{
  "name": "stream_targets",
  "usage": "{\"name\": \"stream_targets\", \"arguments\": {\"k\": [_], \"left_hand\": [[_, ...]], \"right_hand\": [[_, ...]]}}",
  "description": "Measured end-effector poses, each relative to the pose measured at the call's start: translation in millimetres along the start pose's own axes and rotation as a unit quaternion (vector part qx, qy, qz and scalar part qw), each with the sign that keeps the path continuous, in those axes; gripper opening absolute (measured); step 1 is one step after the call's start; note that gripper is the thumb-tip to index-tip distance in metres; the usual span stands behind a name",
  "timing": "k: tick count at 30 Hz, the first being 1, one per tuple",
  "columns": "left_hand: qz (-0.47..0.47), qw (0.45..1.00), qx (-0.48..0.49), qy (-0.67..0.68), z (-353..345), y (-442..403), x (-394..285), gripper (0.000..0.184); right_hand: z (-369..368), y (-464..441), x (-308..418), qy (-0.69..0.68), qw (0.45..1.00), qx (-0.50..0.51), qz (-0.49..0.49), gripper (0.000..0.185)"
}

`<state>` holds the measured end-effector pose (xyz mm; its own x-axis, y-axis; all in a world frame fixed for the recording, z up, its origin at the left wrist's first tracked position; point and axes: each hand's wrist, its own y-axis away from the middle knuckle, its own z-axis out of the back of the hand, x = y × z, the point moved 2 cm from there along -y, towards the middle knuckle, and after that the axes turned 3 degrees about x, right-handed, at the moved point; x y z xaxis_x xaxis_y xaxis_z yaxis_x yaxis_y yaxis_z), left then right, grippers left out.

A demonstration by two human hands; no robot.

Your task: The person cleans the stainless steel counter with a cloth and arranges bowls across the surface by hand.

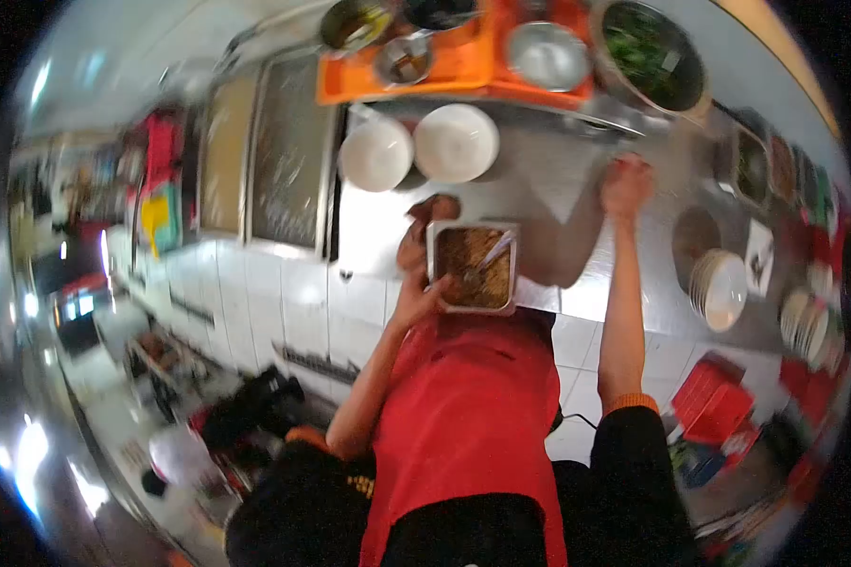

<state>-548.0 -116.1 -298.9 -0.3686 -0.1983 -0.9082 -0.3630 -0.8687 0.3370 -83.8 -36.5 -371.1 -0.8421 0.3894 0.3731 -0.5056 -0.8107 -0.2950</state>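
Note:
My left hand (418,300) grips the lower left side of a square metal container (512,300), with the thumb over its rim. The container is at the counter's front edge, close to my red apron. Brown, crumbly food (465,265) fills it, darker on the left than on the right. A pale-handled spoon (497,249) lies in the food. My right hand (627,186) is stretched forward over the steel counter, away from the container. Its fingers look curled, but blur hides what they hold, if anything. Two white bowls (457,144) (376,154) stand beyond the container.
Orange trays (463,76) at the back hold metal bowls. A large bowl of green leaves (648,57) stands at the back right. Stacked white bowls (723,291) are on the right, near a red basket (712,399) below. Sliding panels (288,142) border the left.

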Motion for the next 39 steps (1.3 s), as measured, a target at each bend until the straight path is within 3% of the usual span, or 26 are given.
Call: {"name": "stream_targets", "arguments": {"k": [1,2,3,5,6,8,11,12,14,16,17,19,21,23,25,27,29,31,32,35,37,38,39], "left_hand": [[0.175,0.98,0.019,0.089,-2,1,-31,0.03],[0.131,0.987,0.007,0.096,-6,-2,-20,0.025],[0.013,1.0,-0.009,0.025,-7,-7,-8,0.018],[0.075,0.996,0.024,0.047,-13,-12,20,0.03],[0.074,0.996,0.011,0.056,-12,-8,14,0.03],[0.085,0.992,0.004,0.094,-7,1,-2,0.029],[0.042,0.983,-0.058,0.169,8,25,2,0.029],[0.091,0.98,-0.07,0.163,19,39,2,0.029],[0.132,0.97,-0.1,0.179,45,61,-17,0.031],[0.104,0.953,-0.178,0.22,61,76,-3,0.031],[0.104,0.946,-0.207,0.226,70,79,8,0.03],[0.102,0.929,-0.266,0.238,88,84,30,0.029],[0.134,0.926,-0.271,0.227,112,85,54,0.031],[0.106,0.928,-0.286,0.213,124,76,66,0.03],[0.081,0.93,-0.301,0.197,135,69,74,0.029],[0.055,0.943,-0.271,0.187,146,56,77,0.029],[0.092,0.948,-0.252,0.17,162,45,104,0.029],[0.062,0.96,-0.196,0.19,165,33,107,0.029],[0.057,0.964,-0.197,0.17,168,32,78,0.028],[0.079,0.974,-0.178,0.118,179,17,74,0.029],[0.085,0.976,-0.184,0.082,184,11,72,0.026],[0.109,0.974,-0.193,0.043,186,8,74,0.024],[0.132,0.97,-0.204,0.004,189,6,77,0.022]], "right_hand": [[18,-4,11,0.022,0.999,-0.029,-0.037,0.023],[16,-1,10,0.018,0.999,-0.034,-0.011,0.026],[13,-2,1,0.017,0.999,-0.045,0.011,0.028],[3,4,-22,-0.173,0.985,0.012,-0.012,0.033],[-1,12,-18,-0.175,0.984,0.017,0.004,0.033],[0,25,-16,-0.393,0.903,0.076,-0.157,0.04],[28,49,46,-0.48,0.864,0.129,-0.081,0.041],[30,51,60,-0.477,0.866,0.131,-0.077,0.041],[31,55,85,-0.335,0.921,0.195,0.021,0.038],[45,58,123,-0.338,0.889,0.309,0.004,0.042],[42,66,132,-0.334,0.891,0.309,0.005,0.042],[26,84,151,-0.426,0.811,0.399,-0.02,0.047],[22,96,168,-0.457,0.792,0.403,-0.029,0.048],[10,100,173,-0.487,0.769,0.412,-0.039,0.048],[-1,90,168,-0.444,0.83,0.338,0.012,0.046],[-16,71,155,-0.431,0.854,0.292,0.019,0.046],[-16,58,156,-0.418,0.875,0.243,0.021,0.047],[6,45,163,-0.288,0.943,0.13,0.1,0.049],[20,42,176,-0.196,0.962,0.05,0.186,0.048],[50,66,228,-0.2,0.95,-0.014,0.241,0.037],[27,103,251,-0.355,0.881,0.238,0.201,0.025],[52,119,288,-0.329,0.862,0.312,0.226,0.017],[36,142,300,-0.316,0.846,0.301,0.304,0.021]]}}
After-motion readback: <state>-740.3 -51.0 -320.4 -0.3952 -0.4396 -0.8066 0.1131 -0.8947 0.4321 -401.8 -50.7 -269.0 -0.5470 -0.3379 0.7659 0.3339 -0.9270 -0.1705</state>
